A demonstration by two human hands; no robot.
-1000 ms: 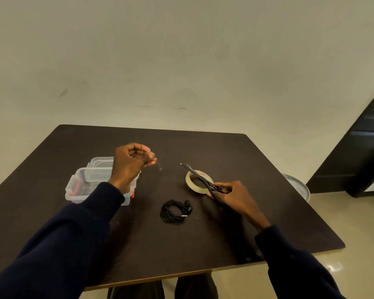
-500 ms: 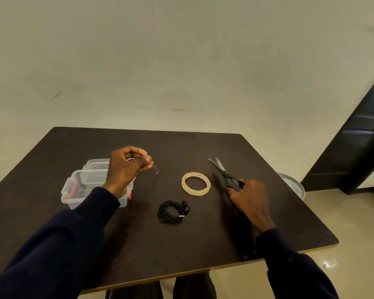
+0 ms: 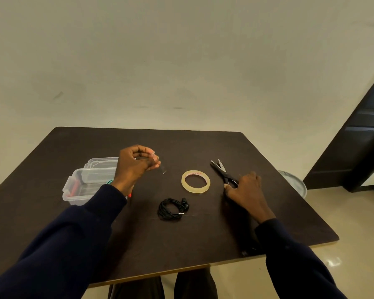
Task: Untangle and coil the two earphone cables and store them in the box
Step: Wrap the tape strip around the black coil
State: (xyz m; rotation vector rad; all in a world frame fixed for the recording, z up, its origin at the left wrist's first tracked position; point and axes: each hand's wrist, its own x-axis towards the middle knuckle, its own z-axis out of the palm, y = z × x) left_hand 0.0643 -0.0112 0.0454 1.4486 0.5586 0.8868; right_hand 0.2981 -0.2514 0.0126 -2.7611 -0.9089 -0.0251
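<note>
A black earphone cable [image 3: 173, 208] lies coiled on the dark table [image 3: 138, 244], in front of me near the middle. A clear plastic box [image 3: 82, 188] stands open at the left, its lid [image 3: 102, 162] behind it; something red and green shows inside, partly hidden by my left arm. My left hand [image 3: 134, 167] is raised over the box's right end and pinches a short strip of clear tape [image 3: 163, 170]. My right hand [image 3: 244, 190] holds the handles of black scissors [image 3: 219, 169], which lie on the table with the blades slightly apart.
A roll of clear tape [image 3: 195, 181] lies flat between the coil and the scissors. A round grey metal object [image 3: 294, 182] sticks out beyond the table's right edge. A dark door [image 3: 365, 137] stands at the right.
My right hand carried the scissors from over the tape roll to the right and set them down on the table. My left hand kept its place with the tape strip.
</note>
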